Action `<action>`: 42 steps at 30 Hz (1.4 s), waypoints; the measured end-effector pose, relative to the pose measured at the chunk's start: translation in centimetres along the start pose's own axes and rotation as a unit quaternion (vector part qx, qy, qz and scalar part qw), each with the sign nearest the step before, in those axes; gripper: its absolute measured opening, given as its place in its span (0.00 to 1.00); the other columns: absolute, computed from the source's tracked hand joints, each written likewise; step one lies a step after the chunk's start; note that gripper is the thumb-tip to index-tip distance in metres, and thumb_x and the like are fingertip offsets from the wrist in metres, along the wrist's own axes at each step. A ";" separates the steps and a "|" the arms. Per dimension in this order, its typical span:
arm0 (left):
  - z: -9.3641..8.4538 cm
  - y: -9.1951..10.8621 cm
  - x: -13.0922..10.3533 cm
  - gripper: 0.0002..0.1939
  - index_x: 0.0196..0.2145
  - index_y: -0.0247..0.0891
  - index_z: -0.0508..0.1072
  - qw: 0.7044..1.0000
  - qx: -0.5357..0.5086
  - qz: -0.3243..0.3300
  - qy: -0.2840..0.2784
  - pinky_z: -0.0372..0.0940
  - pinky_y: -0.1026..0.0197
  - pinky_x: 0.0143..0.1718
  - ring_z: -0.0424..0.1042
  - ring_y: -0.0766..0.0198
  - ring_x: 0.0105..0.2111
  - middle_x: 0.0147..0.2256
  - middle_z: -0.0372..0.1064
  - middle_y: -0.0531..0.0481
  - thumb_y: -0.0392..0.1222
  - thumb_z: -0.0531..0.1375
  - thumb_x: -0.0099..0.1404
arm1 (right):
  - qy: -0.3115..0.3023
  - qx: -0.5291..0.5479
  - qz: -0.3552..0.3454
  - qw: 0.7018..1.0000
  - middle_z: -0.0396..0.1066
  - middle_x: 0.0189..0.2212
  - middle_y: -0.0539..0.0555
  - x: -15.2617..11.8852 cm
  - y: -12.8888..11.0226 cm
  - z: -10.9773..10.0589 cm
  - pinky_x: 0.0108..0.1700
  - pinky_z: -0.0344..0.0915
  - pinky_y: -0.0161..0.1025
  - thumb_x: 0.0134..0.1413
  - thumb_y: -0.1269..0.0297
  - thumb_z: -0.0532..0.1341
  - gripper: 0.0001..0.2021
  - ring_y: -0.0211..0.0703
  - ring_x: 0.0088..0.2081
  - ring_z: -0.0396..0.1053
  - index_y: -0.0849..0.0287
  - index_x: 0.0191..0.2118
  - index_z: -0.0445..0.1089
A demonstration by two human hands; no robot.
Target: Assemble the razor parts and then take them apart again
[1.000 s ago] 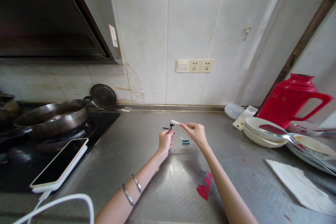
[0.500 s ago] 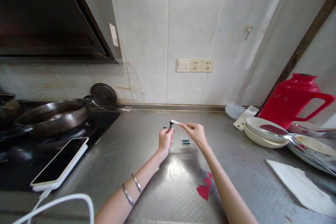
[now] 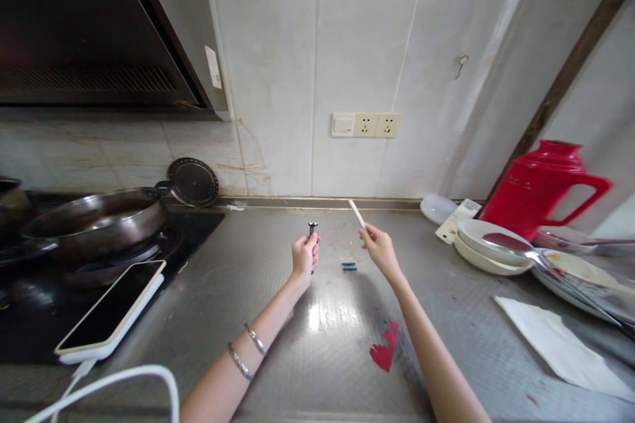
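Countertop (image 3: pixel 248 251), grey metal, finely patterned, with a satin sheen; razor (image 3: pixel 312 229), dark handle apparently plastic, head shiny; white stick (image 3: pixel 356 213), smooth and matt, material uncertain; bangles (image 3: pixel 239 361), bright silvery metal; frying pan (image 3: pixel 99 221), metal, dulled and stained along the wall; cooktop (image 3: pixel 201 228), black, smooth, glossy; thermos flask (image 3: pixel 533 188), glossy red plastic; serving spoon (image 3: pixel 507 243), polished, reflective metal; napkin (image 3: pixel 555 344), matt white paper; wall tiles (image 3: pixel 268 66), smooth, softly glazed.

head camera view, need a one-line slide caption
Left hand grips a dark razor-like tool, right hand holds a slim white stick, above a metal counter beside a stove.
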State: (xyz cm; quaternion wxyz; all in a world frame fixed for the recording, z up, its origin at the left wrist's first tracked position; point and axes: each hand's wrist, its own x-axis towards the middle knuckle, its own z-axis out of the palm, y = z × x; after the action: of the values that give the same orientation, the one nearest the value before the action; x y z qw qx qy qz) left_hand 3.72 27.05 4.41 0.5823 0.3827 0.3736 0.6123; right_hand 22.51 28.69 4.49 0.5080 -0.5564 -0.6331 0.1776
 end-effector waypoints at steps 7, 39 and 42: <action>-0.2 0.0 0.2 0.17 0.25 0.36 0.63 1.000 0.009 0.008 -0.023 0.37 0.71 0.09 0.43 0.78 0.08 0.13 0.47 0.63 0.54 0.60 0.51 | -0.006 -0.081 0.032 0.996 0.66 0.20 0.51 -2.4 -1.4 0.5 0.22 0.57 0.30 0.57 0.56 0.45 0.18 0.36 0.21 0.63 0.61 0.36 0.67; -0.4 -0.6 0.1 0.16 0.25 0.37 0.62 0.998 0.019 0.007 -0.056 0.38 0.72 0.08 0.42 0.78 0.09 0.13 0.47 0.63 0.52 0.59 0.53 | -0.159 -0.388 0.053 0.906 0.74 0.31 0.61 -3.8 -1.3 1.7 0.33 0.59 0.34 0.57 0.53 0.48 0.21 0.46 0.35 0.71 0.58 0.32 0.74; -0.4 -0.7 0.2 0.16 0.26 0.37 0.61 0.998 0.025 0.007 -0.065 0.39 0.72 0.08 0.43 0.78 0.09 0.13 0.47 0.63 0.53 0.59 0.53 | -0.169 -0.344 -0.012 0.924 0.73 0.32 0.56 -2.2 0.5 -0.2 0.34 0.58 0.32 0.56 0.57 0.51 0.15 0.42 0.36 0.69 0.55 0.34 0.74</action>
State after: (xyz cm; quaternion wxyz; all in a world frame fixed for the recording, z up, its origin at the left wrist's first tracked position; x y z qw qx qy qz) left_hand 3.64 27.23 3.60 0.5912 0.4390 0.3473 0.5806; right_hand 22.63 26.87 3.25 0.1733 -0.6510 -0.7382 0.0344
